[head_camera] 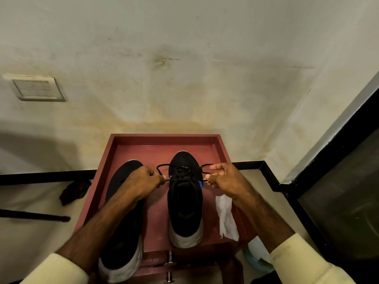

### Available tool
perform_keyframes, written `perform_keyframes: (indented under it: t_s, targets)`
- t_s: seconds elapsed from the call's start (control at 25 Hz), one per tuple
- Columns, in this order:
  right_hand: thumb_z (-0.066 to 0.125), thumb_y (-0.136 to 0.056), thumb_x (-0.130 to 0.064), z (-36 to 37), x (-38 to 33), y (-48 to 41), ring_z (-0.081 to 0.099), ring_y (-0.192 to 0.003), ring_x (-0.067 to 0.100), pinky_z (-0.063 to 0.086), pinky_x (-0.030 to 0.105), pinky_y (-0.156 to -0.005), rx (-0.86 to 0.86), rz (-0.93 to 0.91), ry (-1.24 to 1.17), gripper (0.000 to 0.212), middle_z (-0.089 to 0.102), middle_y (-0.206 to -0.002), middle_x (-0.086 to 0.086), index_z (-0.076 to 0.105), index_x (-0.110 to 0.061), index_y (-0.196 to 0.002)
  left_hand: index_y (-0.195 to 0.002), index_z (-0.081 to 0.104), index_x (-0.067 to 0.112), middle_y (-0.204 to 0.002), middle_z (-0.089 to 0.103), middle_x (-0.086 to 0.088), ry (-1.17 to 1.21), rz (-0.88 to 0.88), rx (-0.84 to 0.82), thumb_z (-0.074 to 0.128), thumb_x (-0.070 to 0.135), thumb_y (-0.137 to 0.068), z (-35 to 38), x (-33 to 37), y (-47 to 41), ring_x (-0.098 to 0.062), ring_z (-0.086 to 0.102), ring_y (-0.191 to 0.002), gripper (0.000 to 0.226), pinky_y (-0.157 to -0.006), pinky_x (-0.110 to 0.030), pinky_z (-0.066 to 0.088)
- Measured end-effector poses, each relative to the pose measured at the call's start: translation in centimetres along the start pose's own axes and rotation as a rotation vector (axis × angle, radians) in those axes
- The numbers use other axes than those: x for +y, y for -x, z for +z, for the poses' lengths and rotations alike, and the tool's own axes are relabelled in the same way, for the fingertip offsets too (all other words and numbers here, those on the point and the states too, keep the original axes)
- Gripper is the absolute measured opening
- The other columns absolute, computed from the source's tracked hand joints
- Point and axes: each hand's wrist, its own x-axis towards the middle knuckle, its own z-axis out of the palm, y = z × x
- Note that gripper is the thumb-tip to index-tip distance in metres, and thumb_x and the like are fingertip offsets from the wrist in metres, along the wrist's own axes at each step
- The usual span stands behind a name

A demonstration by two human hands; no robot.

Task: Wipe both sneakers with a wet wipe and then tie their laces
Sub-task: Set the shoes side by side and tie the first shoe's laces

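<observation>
You look to be past the wiping and into the tying: a used wet wipe (226,217) lies flat on the red worktop (155,201), just behind your right hand (225,181). The fingers of both hands pinch the black laces (181,173) of the right sneaker (184,201), pulling loops outward on either side, so this bow seems nearly tight. The left sneaker (123,238) sits under your left hand (143,181) and forearm, which hide its laces, so you cannot tell whether it is already tied. The dark uppers also make cleanliness hard to judge.
</observation>
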Motion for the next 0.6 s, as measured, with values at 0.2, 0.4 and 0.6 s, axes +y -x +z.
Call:
perform_keyframes:
  t_s: [0.2,0.4,0.6]
  targets:
    - [0.076,-0.093,-0.003,0.1,-1.1,1.1,0.074,-0.094,0.020,0.060,0.028,-0.083,-0.033,-0.084,-0.370,0.015,0.079,-0.107,0.015,0.075,-0.009,-0.107,-0.094,0.070,0.004,-0.103,0.080,-0.015,0.653,0.012,-0.141,0.074,0.016,-0.092,0.1,1.1,0.5,-0.029,0.075,-0.104,0.013,-0.082,-0.029,0.060]
    - [0.081,-0.087,-0.011,0.5,-2.1,1.6,0.076,-0.107,0.021,0.056,0.038,-0.102,-0.098,-0.121,-0.511,0.027,0.080,-0.115,0.012,0.076,-0.015,-0.114,-0.108,0.058,0.012,-0.101,0.080,-0.017,0.892,0.044,-0.121,0.077,0.008,-0.088,0.3,2.4,1.1,-0.021,0.078,-0.088,0.028,-0.074,-0.026,0.062]
    - [0.079,-0.090,-0.010,1.2,-2.3,1.8,0.076,-0.113,0.023,0.053,0.039,-0.109,-0.049,-0.128,-0.475,0.021,0.083,-0.106,0.008,0.078,-0.013,-0.111,-0.114,0.068,0.011,-0.098,0.081,-0.013,0.794,0.168,-0.044,0.081,0.010,-0.083,0.1,2.4,1.1,-0.017,0.078,-0.089,0.033,-0.076,-0.024,0.059]
